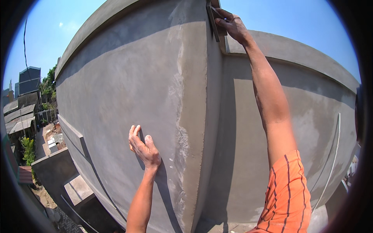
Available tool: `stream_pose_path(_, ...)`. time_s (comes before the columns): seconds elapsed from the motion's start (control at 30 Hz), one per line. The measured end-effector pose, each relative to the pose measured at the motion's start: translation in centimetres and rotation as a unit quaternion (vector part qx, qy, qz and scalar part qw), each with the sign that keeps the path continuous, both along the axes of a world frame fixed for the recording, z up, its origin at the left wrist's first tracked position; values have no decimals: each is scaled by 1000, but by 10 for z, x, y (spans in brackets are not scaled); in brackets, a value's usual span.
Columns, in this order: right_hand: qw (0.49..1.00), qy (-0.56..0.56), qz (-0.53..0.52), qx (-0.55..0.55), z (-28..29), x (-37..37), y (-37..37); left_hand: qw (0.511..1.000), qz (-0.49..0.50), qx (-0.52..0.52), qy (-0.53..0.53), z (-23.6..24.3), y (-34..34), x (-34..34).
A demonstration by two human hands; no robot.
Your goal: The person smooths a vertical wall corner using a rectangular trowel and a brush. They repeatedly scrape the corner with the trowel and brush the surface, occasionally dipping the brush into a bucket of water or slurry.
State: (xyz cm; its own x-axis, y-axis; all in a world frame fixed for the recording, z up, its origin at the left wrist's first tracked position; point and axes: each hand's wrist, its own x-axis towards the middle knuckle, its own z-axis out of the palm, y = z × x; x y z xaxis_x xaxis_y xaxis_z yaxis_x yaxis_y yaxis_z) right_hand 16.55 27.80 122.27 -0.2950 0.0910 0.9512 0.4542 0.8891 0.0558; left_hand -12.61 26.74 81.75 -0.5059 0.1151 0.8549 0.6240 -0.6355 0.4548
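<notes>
Up high, my right hand (234, 28) is closed around the grip of a plastering float (212, 22). The float's flat, narrow board stands nearly upright against the side face of the wall corner (206, 97), just under the ledge. The grip is mostly hidden by my fingers. Lower and to the left, my left hand (145, 150) is held up near the grey plastered wall (112, 97), thumb apart and fingers loosely bent, with nothing in it. Whether it touches the wall I cannot tell. A darker strip of plaster (193, 116) runs down along the corner, with a rough whitish edge.
A projecting ledge (268, 40) runs along the top of the walls. At right, a thin pale pole (335, 155) leans on the recessed wall (264, 155). Lower left are a low wall (54, 169), a concrete block (78, 190) and a drop to the ground. Rooftops (19, 116) lie beyond.
</notes>
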Motion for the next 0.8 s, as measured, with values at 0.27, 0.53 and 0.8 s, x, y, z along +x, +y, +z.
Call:
stream_pose_path(0.27, 991, 30, 131, -20, -23, 13, -17, 1000, 5, -7, 2, 3, -4, 0)
stream_pose_path(0.53, 963, -100, 231, 96, 43, 9, 30, 1000, -11, 2, 7, 2, -3, 11)
stream_pose_path(0.8, 995, 35, -58, -67, -120, 31, 10, 1000, 12, -7, 9, 3, 0, 7)
